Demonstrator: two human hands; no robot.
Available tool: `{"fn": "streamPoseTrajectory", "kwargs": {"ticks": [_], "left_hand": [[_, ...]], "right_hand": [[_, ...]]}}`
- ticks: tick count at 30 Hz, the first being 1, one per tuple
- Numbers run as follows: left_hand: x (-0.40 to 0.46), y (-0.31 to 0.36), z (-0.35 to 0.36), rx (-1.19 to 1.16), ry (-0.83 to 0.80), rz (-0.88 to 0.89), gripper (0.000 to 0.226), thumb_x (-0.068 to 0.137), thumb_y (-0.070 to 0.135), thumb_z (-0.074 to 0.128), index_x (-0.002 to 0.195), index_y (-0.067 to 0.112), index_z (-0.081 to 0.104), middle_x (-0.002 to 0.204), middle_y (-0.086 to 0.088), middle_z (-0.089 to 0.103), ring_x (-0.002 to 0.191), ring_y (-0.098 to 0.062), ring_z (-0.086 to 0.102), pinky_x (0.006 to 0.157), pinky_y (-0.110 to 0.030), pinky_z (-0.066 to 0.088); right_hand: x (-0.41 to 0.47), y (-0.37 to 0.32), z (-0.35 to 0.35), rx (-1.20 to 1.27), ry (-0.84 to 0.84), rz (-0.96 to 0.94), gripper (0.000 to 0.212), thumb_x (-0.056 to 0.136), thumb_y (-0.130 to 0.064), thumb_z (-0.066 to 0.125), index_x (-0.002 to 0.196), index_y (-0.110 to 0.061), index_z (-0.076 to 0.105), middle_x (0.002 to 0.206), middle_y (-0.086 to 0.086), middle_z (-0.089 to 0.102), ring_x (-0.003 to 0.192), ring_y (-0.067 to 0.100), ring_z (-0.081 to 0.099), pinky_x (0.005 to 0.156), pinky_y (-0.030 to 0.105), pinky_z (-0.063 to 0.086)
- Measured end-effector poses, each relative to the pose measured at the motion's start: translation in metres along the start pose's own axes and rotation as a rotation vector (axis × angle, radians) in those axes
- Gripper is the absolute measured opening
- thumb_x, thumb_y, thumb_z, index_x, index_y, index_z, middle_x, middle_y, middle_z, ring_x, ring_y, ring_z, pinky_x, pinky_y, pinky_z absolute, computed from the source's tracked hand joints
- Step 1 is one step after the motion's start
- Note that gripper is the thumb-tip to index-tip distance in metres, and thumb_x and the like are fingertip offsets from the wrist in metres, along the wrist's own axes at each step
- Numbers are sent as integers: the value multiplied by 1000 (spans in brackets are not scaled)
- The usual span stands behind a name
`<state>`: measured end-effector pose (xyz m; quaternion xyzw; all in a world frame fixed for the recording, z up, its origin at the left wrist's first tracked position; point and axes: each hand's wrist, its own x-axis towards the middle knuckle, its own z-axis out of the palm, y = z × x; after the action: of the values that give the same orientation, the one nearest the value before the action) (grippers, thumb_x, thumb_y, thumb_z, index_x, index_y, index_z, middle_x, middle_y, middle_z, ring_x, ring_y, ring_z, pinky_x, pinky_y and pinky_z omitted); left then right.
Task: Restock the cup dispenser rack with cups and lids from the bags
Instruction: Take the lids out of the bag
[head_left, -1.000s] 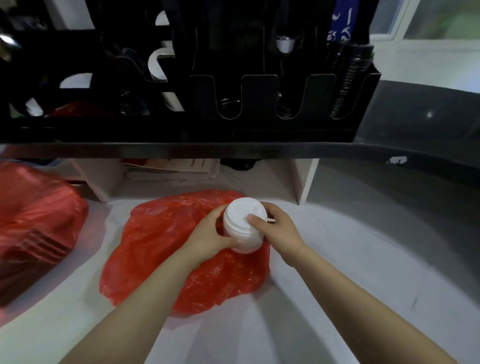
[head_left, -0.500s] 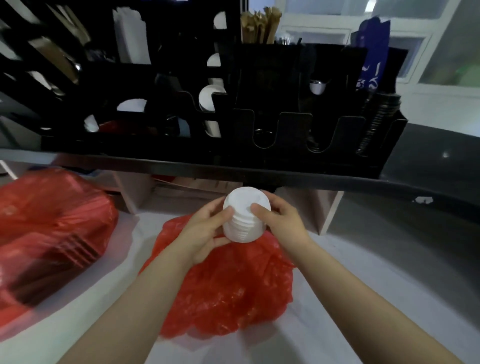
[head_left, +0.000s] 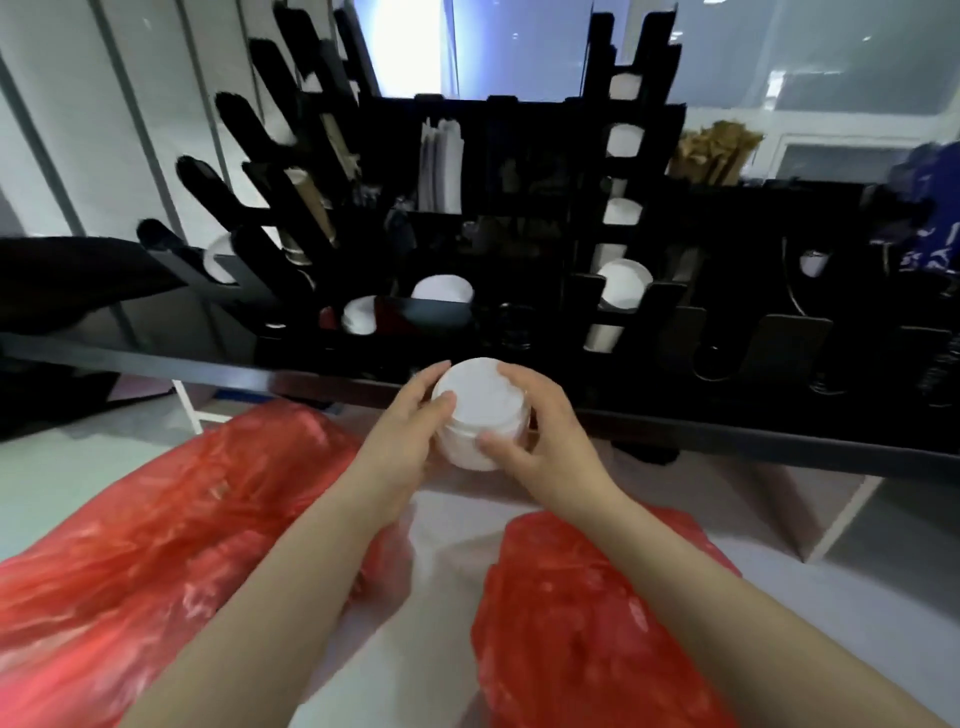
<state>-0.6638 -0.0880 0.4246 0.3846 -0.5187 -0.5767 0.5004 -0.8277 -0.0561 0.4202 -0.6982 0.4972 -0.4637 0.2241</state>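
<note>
A stack of white lids is held between both hands, just in front of the black shelf edge. My left hand grips its left side, thumb on the rim. My right hand grips its right side, fingers over the top and thumb on the wall. Behind it stands the black dispenser rack, with white cups and lids showing in some slots. One red bag lies under my right forearm, another red bag to the left.
The rack stands on a black shelf above the white counter. Brown stirrers and white napkins sit in upper compartments. White shelf legs stand on the counter. The frame is motion-blurred.
Both hands have lifted the lid stack out of the red bag and up toward the rack. The view has tilted upward, showing the whole rack.
</note>
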Motion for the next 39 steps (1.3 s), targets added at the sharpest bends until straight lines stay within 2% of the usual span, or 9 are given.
{"fn": "streamPoseTrajectory", "kwargs": {"ticks": [5,9,13,17,23,27,31,35,39], "left_hand": [[28,26,-50,14,-69,83,25,99,23,48,113,40,59,108,10,70,99,-11,67,68,-28,54],[58,47,-74,15,-93,83,25,98,26,50,118,38,59,110,10,68,99,-11,66,70,-27,55],[94,68,-85,98,-101,106,48,94,30,56,140,23,42,127,-3,58,113,-19,60,97,-37,50],[126,78,-88,136,-116,143,59,89,35,62,141,22,37,130,-1,57,118,-18,57,104,-39,44],[174,81,-90,266,-158,214,34,92,37,58,124,27,56,118,9,64,112,-7,59,98,-30,46],[199,77,-85,331,-143,221,19,95,35,49,111,41,58,101,27,62,90,16,57,72,-15,42],[214,67,-83,341,-95,231,27,95,35,45,116,35,62,117,11,62,112,-6,56,89,-29,45],[216,62,-83,537,-69,241,62,79,52,32,133,32,52,148,-6,39,137,-23,33,115,-43,25],[215,53,-86,756,-25,302,45,96,42,34,140,35,42,153,-4,29,144,-20,16,117,-40,17]], "right_hand": [[38,-18,36,-122,41,-72,90,69,-24,83,143,-33,33,138,-17,33,120,-23,24,98,-4,20],[72,-34,46,-129,86,-46,88,69,-23,79,142,-34,33,142,-15,37,124,-7,36,103,17,37],[106,-49,43,-85,146,-41,82,66,-25,79,132,-46,35,121,-44,38,115,-10,43,93,20,45],[139,-50,41,-84,220,-10,87,64,-26,82,137,-38,37,126,-24,45,117,7,49,94,29,50],[176,-41,35,-130,278,27,87,60,-31,82,134,-42,38,127,-21,47,113,2,49,81,9,41],[194,-31,35,-165,301,74,89,57,-34,83,134,-40,40,129,-15,50,115,5,49,85,13,40],[201,-22,37,-236,317,95,89,57,-35,84,134,-39,40,128,-12,51,116,6,47,82,6,33],[205,-16,39,-298,327,73,89,59,-34,85,135,-36,39,131,-9,51,115,5,45,81,4,30],[201,-10,41,-362,314,74,88,64,-33,85,138,-28,38,132,-5,51,112,5,44,76,1,30]]}}
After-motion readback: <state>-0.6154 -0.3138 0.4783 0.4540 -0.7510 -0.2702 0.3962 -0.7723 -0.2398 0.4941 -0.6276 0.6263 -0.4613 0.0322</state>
